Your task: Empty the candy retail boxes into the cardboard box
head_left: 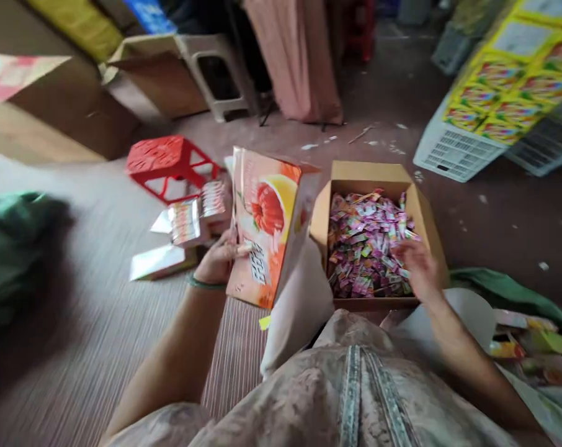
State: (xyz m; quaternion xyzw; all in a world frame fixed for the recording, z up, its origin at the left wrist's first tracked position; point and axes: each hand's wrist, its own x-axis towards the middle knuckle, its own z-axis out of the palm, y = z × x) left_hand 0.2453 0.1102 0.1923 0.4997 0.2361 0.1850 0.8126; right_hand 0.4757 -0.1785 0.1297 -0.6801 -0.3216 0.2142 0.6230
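Observation:
My left hand is closed on the side of an orange and pink printed carton, its thumb across the front. The carton is tilted and bears a picture of a red and yellow fruit. Over the right part of an open cardboard box is my right hand, somewhat blurred. Its fingers stretch towards the contents, and I see nothing held in them. Small purple and pink wrapped packets fill much of that box, which stands on the floor by my legs.
Left of the carton are a red plastic stool and packs with shiny wrapping. Yellow printed boxes stand on a white crate at right. Printed cartons lie at lower right, and a dark green cloth at left.

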